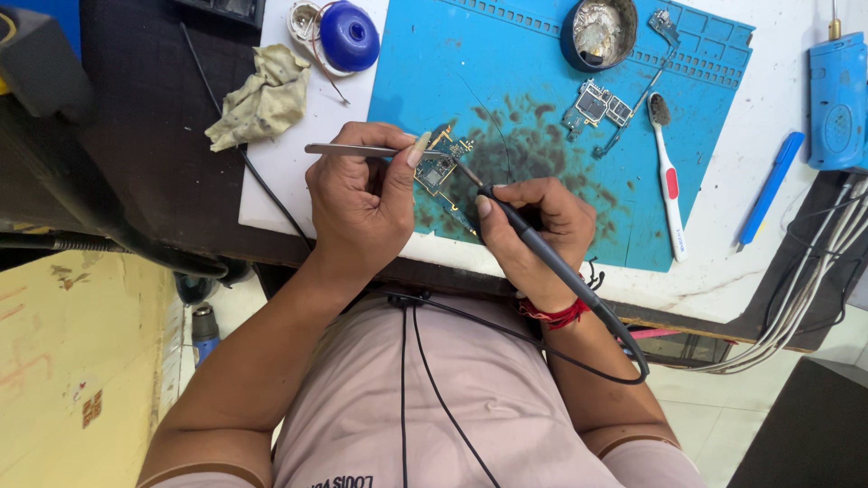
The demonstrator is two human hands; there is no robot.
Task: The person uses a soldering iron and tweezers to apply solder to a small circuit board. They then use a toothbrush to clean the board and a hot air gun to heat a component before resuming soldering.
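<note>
Steel tweezers (362, 149) pinched, left hand (357, 203) | right hand (533, 226) grip closed, soldering iron (533, 242)

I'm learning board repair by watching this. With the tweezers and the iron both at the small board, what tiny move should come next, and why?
Probably ease the soldering iron tip a touch closer onto the circuit board. The right hand holds its tip at the board's edge, while the left hand steadies the board with tweezers on the blue mat.
</note>
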